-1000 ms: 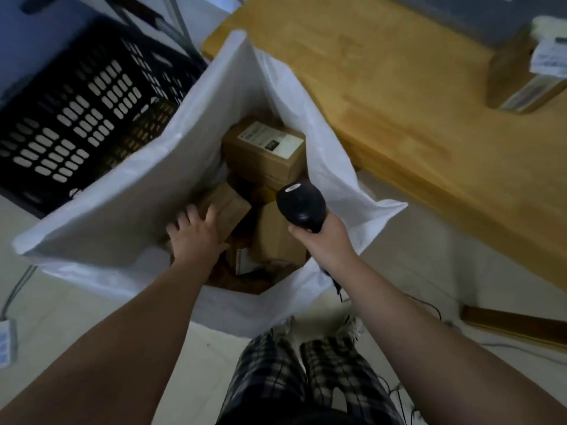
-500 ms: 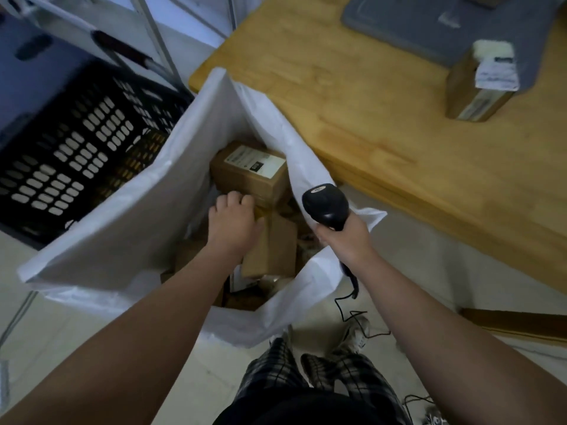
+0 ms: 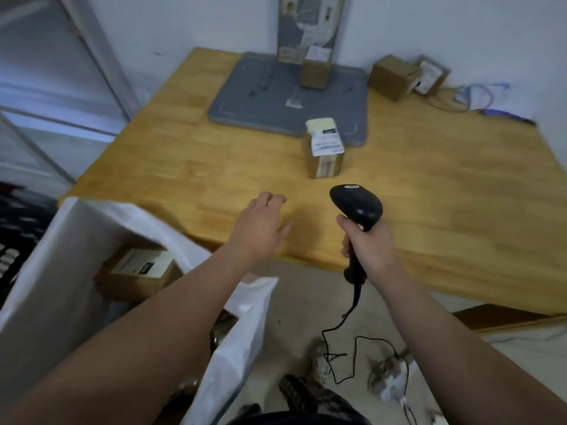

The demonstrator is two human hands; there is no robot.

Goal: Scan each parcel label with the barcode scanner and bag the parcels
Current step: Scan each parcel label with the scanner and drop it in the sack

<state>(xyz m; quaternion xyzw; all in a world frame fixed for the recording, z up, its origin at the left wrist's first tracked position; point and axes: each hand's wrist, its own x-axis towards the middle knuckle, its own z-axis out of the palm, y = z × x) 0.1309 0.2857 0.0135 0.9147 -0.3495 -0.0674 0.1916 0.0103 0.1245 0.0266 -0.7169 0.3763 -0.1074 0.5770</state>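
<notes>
A wooden tabletop fills the middle of the view, with a grey mat lying towards its far side. A small cardboard parcel stands at the mat's near edge, with a white label on its top and another label on the side facing the person. A second parcel stands at the back of the mat in front of an upright printed board against the wall. Two more parcels sit at the far right corner, beside loose blue and grey cables.

Left of the tabletop's near corner, a white bag stands open on the floor. A labelled parcel in the bag lies label up. A black crate shows at the left edge, blurred.

The right hand grips the handle of the black barcode scanner, fingers wrapped round it, above the tabletop's near edge. The scanner's long axis runs from the handle, low and near the person, up to the head. Its nose points away across the tabletop towards the nearest parcel, with a stretch of bare wood between them. The scanner's cord hangs from the handle base and loops on the floor.

The left hand hovers palm down over the near edge, fingers loosely curved, holding nothing, between the bag and the scanner.
</notes>
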